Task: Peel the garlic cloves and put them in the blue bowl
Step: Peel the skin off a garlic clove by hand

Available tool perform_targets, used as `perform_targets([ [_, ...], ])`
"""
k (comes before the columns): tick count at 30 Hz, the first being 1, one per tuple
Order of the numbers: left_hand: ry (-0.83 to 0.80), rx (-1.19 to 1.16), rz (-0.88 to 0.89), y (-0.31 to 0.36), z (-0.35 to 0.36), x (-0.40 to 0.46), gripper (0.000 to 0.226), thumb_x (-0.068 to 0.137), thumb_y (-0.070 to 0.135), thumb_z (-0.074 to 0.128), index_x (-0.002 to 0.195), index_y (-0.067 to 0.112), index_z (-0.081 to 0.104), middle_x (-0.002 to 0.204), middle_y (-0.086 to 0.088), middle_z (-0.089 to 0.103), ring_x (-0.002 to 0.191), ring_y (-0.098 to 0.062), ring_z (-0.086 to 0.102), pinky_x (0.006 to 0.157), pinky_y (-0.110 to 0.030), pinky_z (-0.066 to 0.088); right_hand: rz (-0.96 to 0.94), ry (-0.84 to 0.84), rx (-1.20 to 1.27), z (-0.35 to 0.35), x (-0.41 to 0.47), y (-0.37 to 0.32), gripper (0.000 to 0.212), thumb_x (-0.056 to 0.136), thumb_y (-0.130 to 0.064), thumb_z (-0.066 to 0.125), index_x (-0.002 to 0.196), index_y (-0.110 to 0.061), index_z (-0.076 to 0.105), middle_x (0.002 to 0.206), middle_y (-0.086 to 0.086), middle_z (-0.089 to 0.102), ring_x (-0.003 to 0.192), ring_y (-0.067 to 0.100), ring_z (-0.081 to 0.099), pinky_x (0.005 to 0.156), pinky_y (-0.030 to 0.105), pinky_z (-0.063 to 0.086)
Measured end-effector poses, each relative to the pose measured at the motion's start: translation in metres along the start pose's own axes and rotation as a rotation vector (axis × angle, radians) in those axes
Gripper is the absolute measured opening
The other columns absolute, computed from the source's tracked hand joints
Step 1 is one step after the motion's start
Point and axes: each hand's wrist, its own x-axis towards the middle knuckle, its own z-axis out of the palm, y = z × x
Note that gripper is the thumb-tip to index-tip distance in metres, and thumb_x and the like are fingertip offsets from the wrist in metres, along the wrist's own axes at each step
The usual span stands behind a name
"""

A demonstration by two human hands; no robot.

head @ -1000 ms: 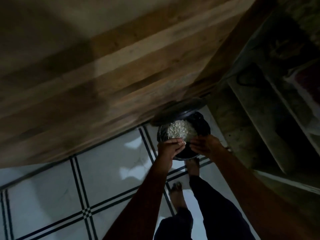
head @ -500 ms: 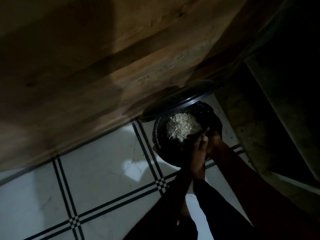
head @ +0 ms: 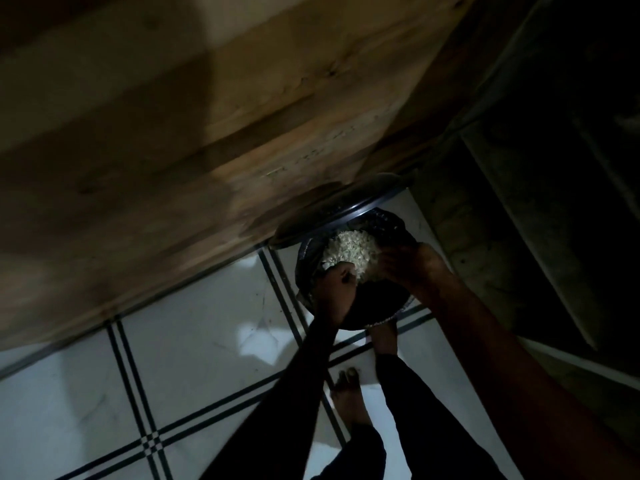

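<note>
The scene is very dark. A round black-lined bin [head: 394, 221] stands on the floor and holds a pale heap of garlic peels [head: 353, 252]. Both my hands hover over its opening. My left hand [head: 337, 289] is at the near left rim, its fingertips touching the edge of the peels; its fingers are too dark to read. My right hand [head: 412, 265] is above the right side of the bin, fingers hanging loosely toward the peels with nothing visible in them. No garlic cloves or blue bowl are in view.
The bin's dark lid [head: 332, 211] stands up against a wooden cabinet front [head: 207, 133]. White floor tiles with dark lines [head: 180, 358] lie to the left. My bare feet [head: 349, 400] stand just before the bin. A dark step or ledge [head: 519, 209] is on the right.
My hands were pressed together over the bin half a second ago and have now separated, the left toward the near left rim and the right toward the right side.
</note>
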Motion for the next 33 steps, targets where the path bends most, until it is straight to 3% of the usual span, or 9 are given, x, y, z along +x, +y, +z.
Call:
perform_targets([
  [2,0.048,-0.16,0.054,0.015,-0.018,-0.018,0.025,0.097,0.009,0.058,0.112,0.017,0.076,0.114,-0.003,0.074,0.109,-0.021,0.067,0.096,-0.028,0.05,-0.031,0.041,-0.057,-0.008,-0.025,-0.01,0.033,0.102,-0.004,0.043,0.131,0.006,0.054,0.099,0.011,0.063,0.084,0.02,0.064,0.068,0.028,0.057],
  [6,0.08,-0.395,0.097,0.062,-0.057,-0.071,0.026,0.086,-0.005,0.065,0.096,0.015,0.079,0.093,0.001,0.077,0.085,-0.018,0.072,0.078,-0.046,0.061,-0.121,0.055,-0.163,-0.015,-0.106,-0.03,0.032,0.098,0.004,0.048,0.128,0.012,0.056,0.116,0.026,0.065,0.087,0.025,0.064,0.079,0.034,0.058],
  [9,0.105,-0.463,0.218,0.112,-0.091,-0.13,0.015,0.085,0.002,0.074,0.093,0.014,0.078,0.088,0.009,0.075,0.083,-0.005,0.07,0.077,-0.034,0.06,-0.275,0.122,-0.137,-0.022,-0.186,-0.049,0.023,0.1,0.002,0.049,0.109,0.008,0.068,0.11,0.027,0.069,0.08,0.026,0.068,0.063,0.027,0.06],
  [12,0.121,-0.479,0.379,0.17,-0.121,-0.198,0.007,0.09,0.013,0.073,0.094,0.016,0.078,0.09,0.011,0.075,0.086,-0.001,0.069,0.078,-0.023,0.056,-0.443,0.167,-0.158,-0.042,-0.273,-0.061,0.024,0.102,-0.009,0.05,0.097,-0.001,0.072,0.1,0.022,0.073,0.089,0.033,0.071,0.076,0.035,0.058],
  [14,0.073,-0.477,0.448,0.206,-0.132,-0.243,0.009,0.094,0.018,0.069,0.098,0.018,0.077,0.093,0.012,0.075,0.089,0.0,0.069,0.08,-0.022,0.056,-0.527,0.183,-0.159,-0.064,-0.327,-0.065,0.026,0.103,-0.014,0.05,0.1,-0.001,0.072,0.096,0.016,0.075,0.091,0.032,0.072,0.077,0.035,0.058],
  [17,-0.021,-0.484,0.508,0.254,-0.136,-0.299,0.01,0.096,0.023,0.067,0.101,0.023,0.076,0.093,0.01,0.075,0.09,-0.004,0.069,0.08,-0.028,0.058,-0.65,0.27,-0.147,-0.107,-0.403,-0.064,0.024,0.103,-0.015,0.052,0.099,-0.007,0.074,0.087,0.007,0.076,0.079,0.019,0.072,0.066,0.023,0.055],
  [20,-0.114,-0.497,0.603,0.295,-0.124,-0.347,0.012,0.096,0.02,0.065,0.099,0.026,0.076,0.09,0.008,0.076,0.086,-0.012,0.071,0.077,-0.037,0.059,-0.765,0.39,-0.162,-0.158,-0.464,-0.057,0.023,0.102,-0.015,0.055,0.093,-0.013,0.076,0.077,0.003,0.074,0.07,0.013,0.069,0.062,0.019,0.053],
  [25,-0.333,-0.486,0.718,0.361,-0.075,-0.427,0.016,0.096,0.017,0.063,0.094,0.028,0.075,0.089,0.002,0.076,0.082,-0.015,0.072,0.068,-0.031,0.058,-0.843,0.529,-0.061,-0.251,-0.541,-0.025,0.023,0.099,-0.023,0.056,0.089,-0.018,0.077,0.074,0.01,0.073,0.073,0.034,0.071,0.071,0.05,0.057],
  [33,-0.614,-0.372,0.689,0.44,0.068,-0.536,0.019,0.099,0.007,0.06,0.091,0.014,0.076,0.079,-0.005,0.073,0.068,-0.013,0.067,0.062,-0.023,0.053,-0.826,0.755,0.128,-0.408,-0.609,0.036,0.025,0.099,-0.009,0.053,0.088,-0.012,0.075,0.077,0.005,0.076,0.069,0.021,0.071,0.071,0.043,0.06],
])
